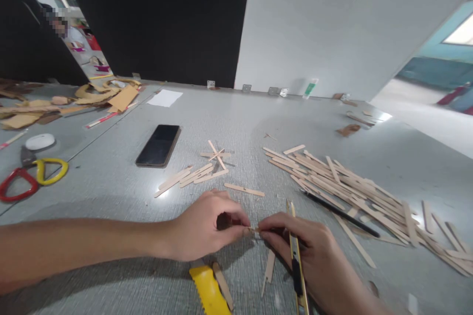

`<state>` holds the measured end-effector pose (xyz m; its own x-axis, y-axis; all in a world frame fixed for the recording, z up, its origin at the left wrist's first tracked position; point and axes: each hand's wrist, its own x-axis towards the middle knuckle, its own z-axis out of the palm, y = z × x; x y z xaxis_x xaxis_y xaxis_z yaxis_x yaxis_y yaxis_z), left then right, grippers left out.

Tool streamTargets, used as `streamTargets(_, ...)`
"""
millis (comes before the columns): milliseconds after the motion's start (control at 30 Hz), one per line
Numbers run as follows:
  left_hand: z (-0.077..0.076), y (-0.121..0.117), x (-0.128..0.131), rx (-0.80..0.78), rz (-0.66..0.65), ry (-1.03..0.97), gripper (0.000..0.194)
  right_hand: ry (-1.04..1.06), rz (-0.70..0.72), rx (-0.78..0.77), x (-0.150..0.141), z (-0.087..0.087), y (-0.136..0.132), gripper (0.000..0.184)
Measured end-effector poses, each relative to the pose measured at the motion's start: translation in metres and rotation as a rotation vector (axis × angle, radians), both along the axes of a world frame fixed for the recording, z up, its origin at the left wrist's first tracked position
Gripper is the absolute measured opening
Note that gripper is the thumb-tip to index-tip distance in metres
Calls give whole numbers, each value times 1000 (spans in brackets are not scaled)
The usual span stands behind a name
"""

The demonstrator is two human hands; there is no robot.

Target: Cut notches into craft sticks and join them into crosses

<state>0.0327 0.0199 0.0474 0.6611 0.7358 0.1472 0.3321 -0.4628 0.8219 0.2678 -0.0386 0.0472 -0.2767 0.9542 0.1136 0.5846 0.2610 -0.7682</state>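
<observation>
Centrally, both hands: the left hand [207, 226] and right hand [318, 251] were near each other, fingertips closed on a small wooden piece [253, 229] held between them. Each seemed to pinch one side, probably to steady something so slight; the fingers hid its full shape.

Cutter: a yellow-edged cutter [296, 268] lay across the right hand, its shaft caught between the fingers, presumably so that thumb and forefinger could pinch freely while the tool stayed ready.

Nearest the wrists: a yellow object with a toothed edge [209, 290] lay beside a short stick [223, 285]; its use could not be told.

Stick supply: a loose heap of flat wooden sticks [354, 187] was spread on the right, likely for easy reach, with a slim black tool [340, 211] resting along its near side.

Beyond the left hand: a few crossed sticks [218, 154] sat just past a smaller group of sticks [185, 177], seemingly apart from the main heap.

Left side: a phone [158, 145] lay flat, dark screen upward; red-and-yellow-handled scissors [52, 171] rested farther out, near cardboard scraps [123, 98].

Writing: a green-and-white item [309, 88] leaned by the pale panel [314, 24], its markings too small to read. No brand was legible on the phone or cutter.
</observation>
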Motion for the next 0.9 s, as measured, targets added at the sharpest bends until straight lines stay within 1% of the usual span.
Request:
streamTargets(133,0,1,0,13,-43,-7,10,-7,38,50,1,-1,-1,12)
streamTargets(233,-1,1,1,32,-62,5,5,-33,106,70,2,0,0,10)
streamTargets(300,-1,3,0,42,-77,16,4,-50,116,91,4,2,1,8)
streamTargets(400,0,6,-1,53,-117,35,9,-79,26,124,9,6,2,13)
streamTargets(467,1,9,-2,53,-152,45,9,-37,-46,122,11,8,3,21)
streamTargets(533,3,11,-2,48,-185,51,7,120,-121,100,12,9,2,29)
streamTargets(600,4,13,-3,52,-212,65,14,273,-206,63,12,9,2,31)
streamTargets(667,5,13,-2,73,-236,98,24,290,-250,14,11,8,0,31)
streamTargets(767,6,11,-2,129,-275,144,33,249,-234,-48,11,6,-2,25)
streamTargets(833,6,10,-3,166,-288,145,32,305,-217,-93,11,6,-2,24)
streamTargets(900,6,10,-3,197,-284,144,28,346,-187,-172,11,5,-2,27)
